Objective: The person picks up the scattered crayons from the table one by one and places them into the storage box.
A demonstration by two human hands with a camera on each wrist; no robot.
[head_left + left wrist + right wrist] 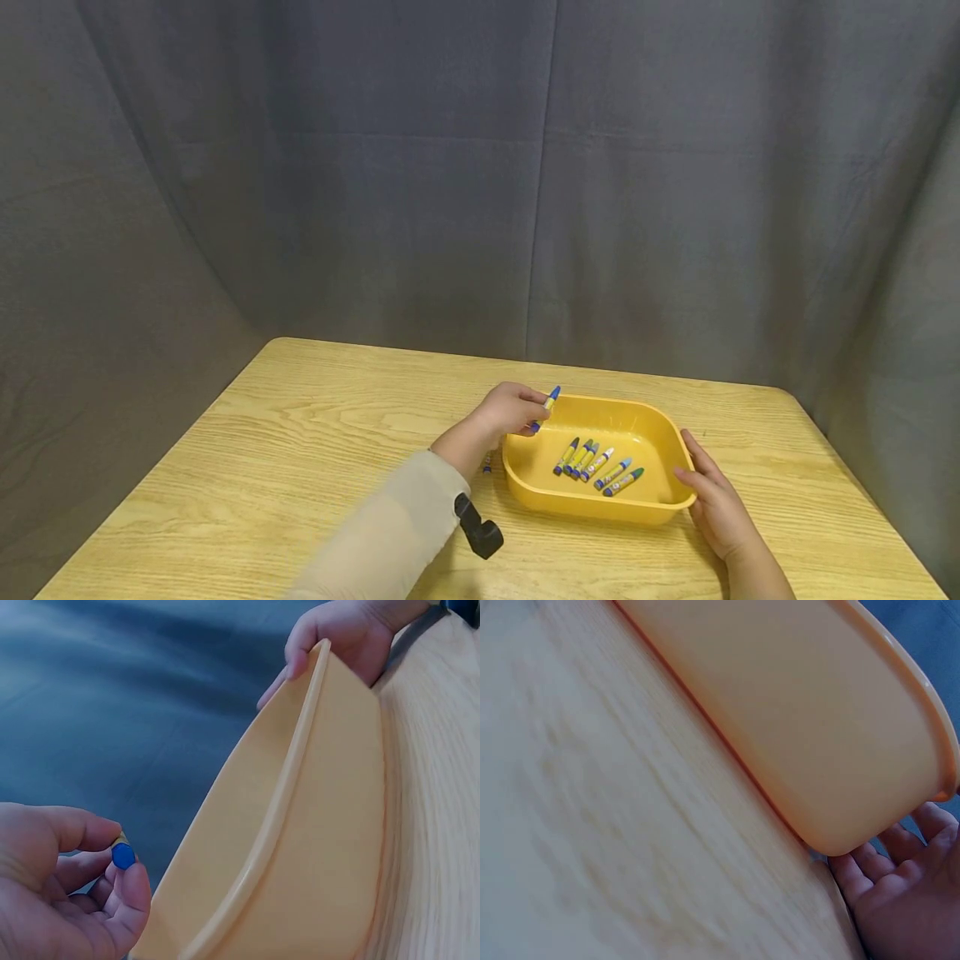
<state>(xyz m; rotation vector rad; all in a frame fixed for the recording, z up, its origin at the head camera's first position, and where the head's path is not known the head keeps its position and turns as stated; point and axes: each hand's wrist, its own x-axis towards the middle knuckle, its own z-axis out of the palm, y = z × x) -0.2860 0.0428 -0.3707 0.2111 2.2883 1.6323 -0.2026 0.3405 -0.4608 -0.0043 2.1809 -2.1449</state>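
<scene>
My left hand (513, 408) pinches a blue crayon (553, 395) with a yellow wrapper over the left end of a yellow plastic tray (600, 503). In the left wrist view the crayon's round blue end (123, 856) shows between thumb and fingertips. My right hand (716, 504) grips the tray's right end, thumb over the rim and fingers along the outer wall. Several crayons (597, 463) lie slanted in a loose row on the tray floor, with green, white and light blue tips among them. The right wrist view shows the fingers (866, 862) against the tray's outer wall.
Another crayon (487, 461) lies on the wooden table (300, 433) left of the tray, partly hidden by the left forearm. A black strap end (478, 529) hangs from the left sleeve. Grey curtain (420, 208) stands behind and beside the table.
</scene>
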